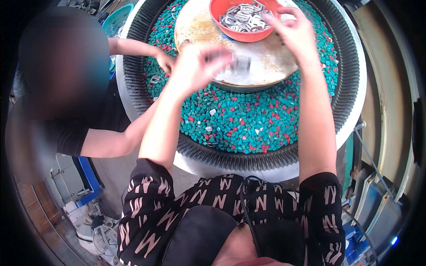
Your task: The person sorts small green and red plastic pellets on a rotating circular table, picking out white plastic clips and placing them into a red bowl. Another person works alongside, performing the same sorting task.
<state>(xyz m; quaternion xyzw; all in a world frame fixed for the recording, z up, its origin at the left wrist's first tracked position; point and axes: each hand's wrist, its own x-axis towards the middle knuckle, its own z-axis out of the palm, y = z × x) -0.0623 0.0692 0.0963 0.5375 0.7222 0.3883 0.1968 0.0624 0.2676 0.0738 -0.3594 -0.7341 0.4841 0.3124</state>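
Observation:
My left hand, smeared by motion, is over the left part of the round, worn, pale disc. Just right of its fingertips is a blurred grey metal piece; whether the fingers touch it I cannot tell. An orange-red plastic bowl sits on the disc, holding many small silver buckle-like metal frames. At the bowl's right rim is my right hand, thumb and fingers apart, the fingertips close to the metal pieces.
Green and red tumbling chips fill a round tub with a ribbed black wall around the disc. Several metal pieces lie among them. On the left, another person's hand reaches into the chips. Behind that person stands a green basket.

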